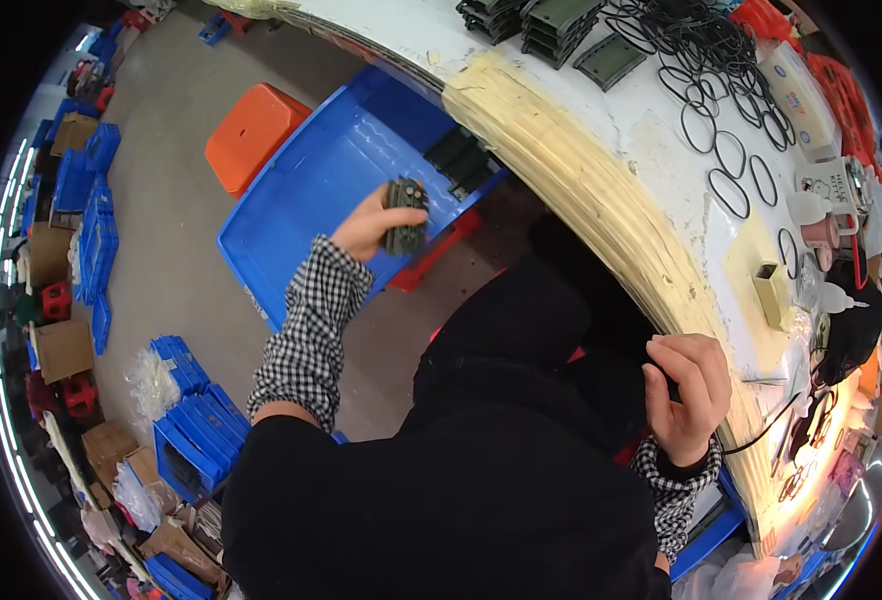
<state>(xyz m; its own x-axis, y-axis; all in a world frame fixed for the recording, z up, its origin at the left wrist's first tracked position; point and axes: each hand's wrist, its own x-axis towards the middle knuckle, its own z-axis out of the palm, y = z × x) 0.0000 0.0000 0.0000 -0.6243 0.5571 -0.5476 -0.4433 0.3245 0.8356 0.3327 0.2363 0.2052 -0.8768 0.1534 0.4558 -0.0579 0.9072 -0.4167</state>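
Left hand [369, 226] gripping dark part [405, 215] over blue bin [291, 205], right hand [689, 395] — curled, contents unclear

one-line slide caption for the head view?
Left hand holds dark plastic part over blue bin; right hand rests at table edge.

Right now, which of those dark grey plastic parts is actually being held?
The dark grey plastic part in the left hand, held above the blue plastic crate. The others lie loose in the crate or stacked on the white table.
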